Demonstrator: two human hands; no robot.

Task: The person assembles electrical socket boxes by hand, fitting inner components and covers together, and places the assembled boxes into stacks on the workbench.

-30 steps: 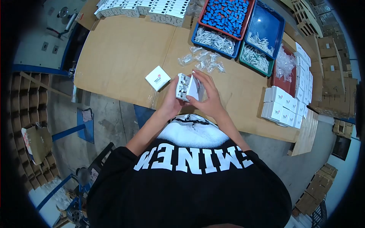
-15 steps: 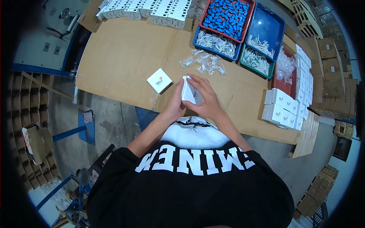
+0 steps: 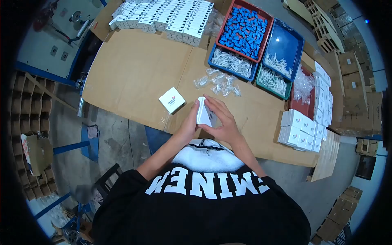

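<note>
White box (image 3: 205, 115), near mid-frame, has gone from open to apparently closed since one second ago, and the table (image 3: 134, 73) sits lower in view. Your left hand (image 3: 188, 125) cups one side while your right hand (image 3: 226, 125) spans the other, both grips narrow around the box, presumably bracing its sides together. Second box (image 3: 172, 100) rests apart, left of centre, likely set aside so both hands are free.

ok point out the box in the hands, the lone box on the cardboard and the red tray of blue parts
Held box (image 3: 203, 114), head view: white face
Lone box (image 3: 172, 99), head view: printed top
Red tray (image 3: 265, 34), head view: right-hand wall
</note>
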